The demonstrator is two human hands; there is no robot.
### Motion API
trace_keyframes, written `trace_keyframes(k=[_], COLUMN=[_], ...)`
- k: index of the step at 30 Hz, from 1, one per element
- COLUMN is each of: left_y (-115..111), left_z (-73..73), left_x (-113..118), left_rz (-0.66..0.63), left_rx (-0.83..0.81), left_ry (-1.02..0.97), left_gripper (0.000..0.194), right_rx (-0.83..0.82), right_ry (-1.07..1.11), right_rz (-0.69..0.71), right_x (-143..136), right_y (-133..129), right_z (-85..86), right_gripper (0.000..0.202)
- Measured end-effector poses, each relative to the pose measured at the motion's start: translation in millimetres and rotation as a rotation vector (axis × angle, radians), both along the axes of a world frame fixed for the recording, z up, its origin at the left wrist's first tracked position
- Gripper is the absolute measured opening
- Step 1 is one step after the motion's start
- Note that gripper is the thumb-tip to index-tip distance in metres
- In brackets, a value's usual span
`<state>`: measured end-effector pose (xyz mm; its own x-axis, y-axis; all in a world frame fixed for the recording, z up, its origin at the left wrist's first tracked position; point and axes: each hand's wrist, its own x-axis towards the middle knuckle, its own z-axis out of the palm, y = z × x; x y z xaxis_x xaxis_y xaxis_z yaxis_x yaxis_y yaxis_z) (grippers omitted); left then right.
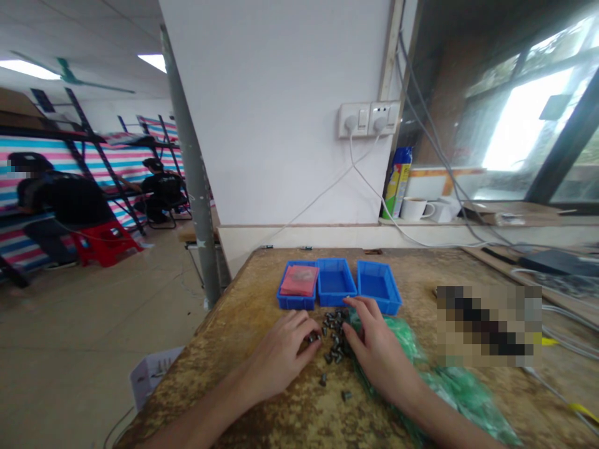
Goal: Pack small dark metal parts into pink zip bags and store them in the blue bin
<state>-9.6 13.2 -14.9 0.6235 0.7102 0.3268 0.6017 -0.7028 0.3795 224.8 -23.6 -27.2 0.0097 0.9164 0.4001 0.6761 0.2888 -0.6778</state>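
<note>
Small dark metal pieces, which look like short screws [334, 337], lie in a loose pile on the worn wooden table between my hands. My left hand [282, 352] is at the pile's left side, thumb and fingers curled round a few metal pieces [312, 338]. On the right, my right hand [375, 343] rests against the pile, thumb apart from its fingers. Its fingertips are near the front of the blue trays. Under and beside that hand spreads a green plastic bag [406, 340]. Two single screws [346, 395] lie nearer to me.
Behind the pile stand a blue tray [296, 304] with pink packets, a middle blue tray [337, 280] and a right blue tray [377, 288]. A blurred-out dark object [486, 327] and cables lie right. A mug [414, 208] and spray can [399, 184] stand behind. Two people sit far left.
</note>
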Motion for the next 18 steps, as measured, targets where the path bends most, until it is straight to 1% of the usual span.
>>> trace_keyframes(k=[4,8,13,18], left_y=[1.4,1.0,0.1,-0.1], left_z=[-1.5,-0.3,0.9,0.7], left_x=[0.1,0.4,0.2,-0.4], left_rz=[0.004,-0.003,-0.003,-0.007], left_rx=[-0.009,-0.017,-0.008,-0.012], left_ry=[-0.001,0.004,0.011,0.004], left_gripper=[0.004,0.004,0.004,0.003], right_rx=[-0.001,0.007,0.036,0.031], right_ry=[-0.040,-0.036,0.005,-0.064], right_rz=[0.023,0.048,0.034,0.050], right_x=[1.4,1.5,0.4,0.6], right_y=[0.8,0.1,-1.7,2.8], right_z=[-1.7,0.7,2.8,-0.4], right_gripper=[0.045,0.047,0.058,0.071])
